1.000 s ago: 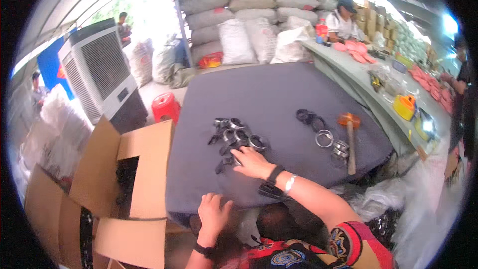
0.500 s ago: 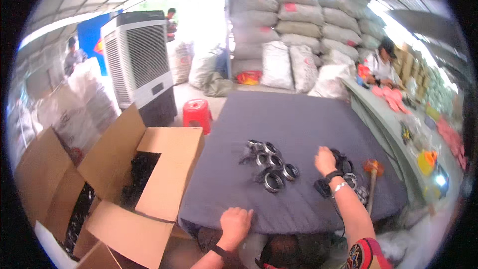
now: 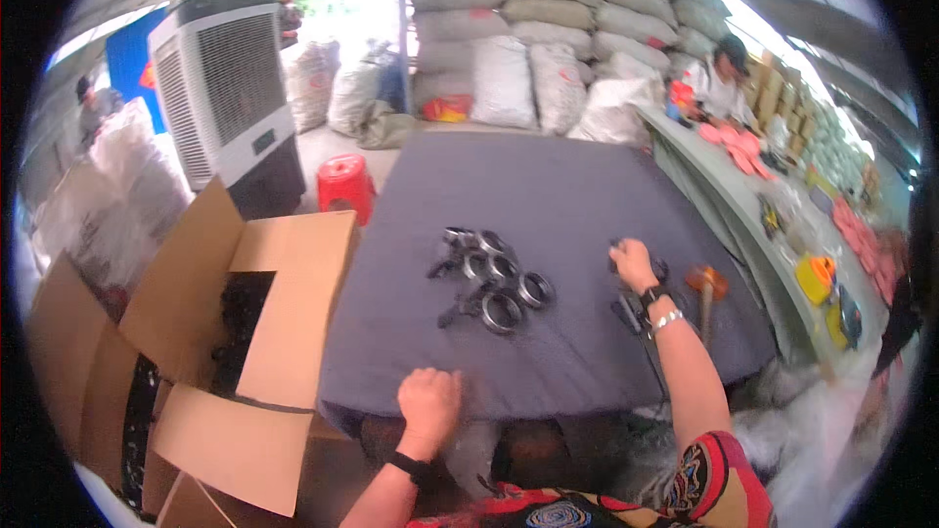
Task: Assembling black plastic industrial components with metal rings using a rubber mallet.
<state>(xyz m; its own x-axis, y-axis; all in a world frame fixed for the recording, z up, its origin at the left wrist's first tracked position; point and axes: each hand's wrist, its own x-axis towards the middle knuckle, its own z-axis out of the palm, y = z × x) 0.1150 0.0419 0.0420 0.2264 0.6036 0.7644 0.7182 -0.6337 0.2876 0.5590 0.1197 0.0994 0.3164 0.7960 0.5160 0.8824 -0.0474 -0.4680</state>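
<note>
Rings of silver metal with black fittings (image 3: 489, 274) lie bunched left of centre on a broad table draped in dark grey cloth (image 3: 558, 196). The right hand (image 3: 634, 264) reaches over a smaller group of dark rounded pieces (image 3: 659, 272) farther right, fingers curled downward; whether it grips one cannot be told. The left hand (image 3: 430, 403), loosely curled with nothing visible in it, is at the table's near edge.

The step in hand appears to be handling that smaller group; lifting a piece would call for a pinch and care around the orange-headed mallet with a wooden handle (image 3: 706, 283), just right of the wrist.

Cloth stretches between the groups and on to the far edge. Leftward, flaps of a brown cardboard box (image 3: 293, 332) crowd the table's side; a pale green bench (image 3: 729, 176) bounds the right.
</note>
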